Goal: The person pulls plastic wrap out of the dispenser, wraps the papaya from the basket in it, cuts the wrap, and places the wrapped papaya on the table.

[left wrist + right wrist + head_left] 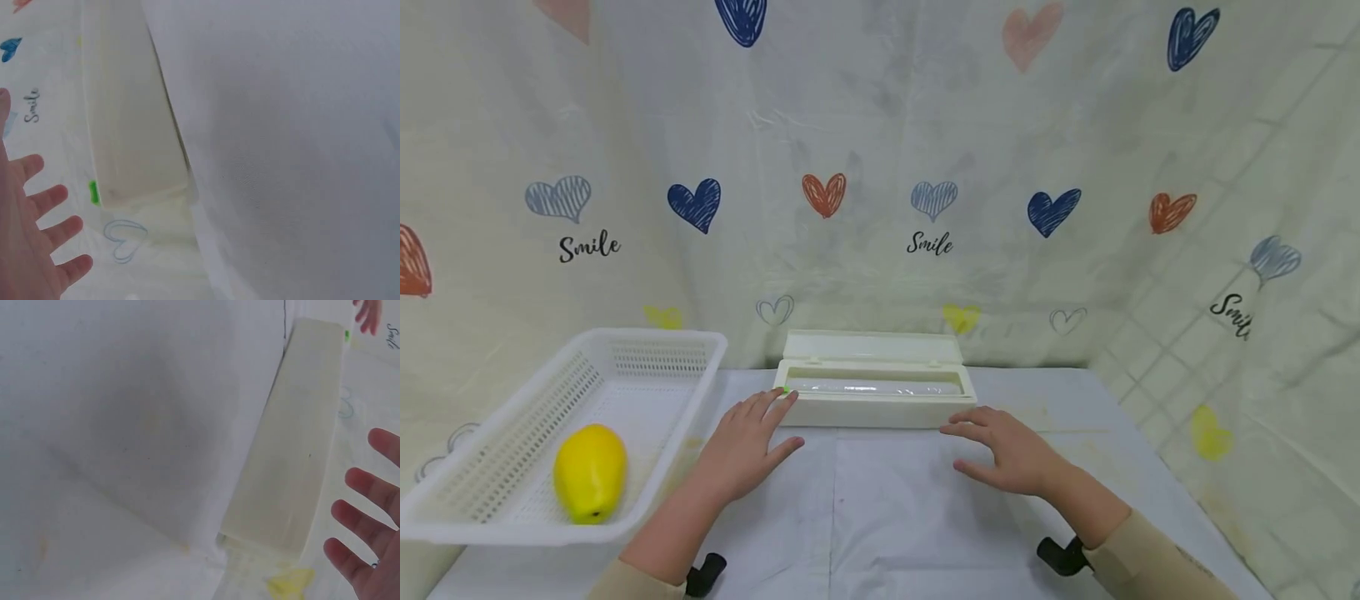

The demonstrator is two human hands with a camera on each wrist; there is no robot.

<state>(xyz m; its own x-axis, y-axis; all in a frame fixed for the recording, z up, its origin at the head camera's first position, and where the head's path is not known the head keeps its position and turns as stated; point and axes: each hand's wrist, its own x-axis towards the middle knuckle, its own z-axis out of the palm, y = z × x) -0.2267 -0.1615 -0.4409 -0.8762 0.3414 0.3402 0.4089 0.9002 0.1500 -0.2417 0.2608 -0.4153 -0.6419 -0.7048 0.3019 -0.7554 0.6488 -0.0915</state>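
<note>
A long white box (pixel 880 413) stands at the back of the table with its lid (pixel 874 347) raised and tipped back. Inside it lies a shiny, clear roll (pixel 872 387), apparently plastic film. A small green piece (pixel 94 192) shows at the box's left end. My left hand (pixel 747 447), fingers spread, is near the left front corner and holds nothing. Near the right front corner my right hand (pixel 1006 450) has its fingers extended and apart, also holding nothing. Both wrist views show the box's plain front face (pixel 289 444) beyond the spread fingers.
To the left, a white perforated plastic basket (pixel 703 392) contains a yellow, mango-like fruit (pixel 591 473). White cloth (pixel 895 517) covers the table. Behind and to the right hangs a pale curtain (pixel 865 108) printed with hearts and "Smile". Each wrist carries a black camera mount (pixel 1062 556).
</note>
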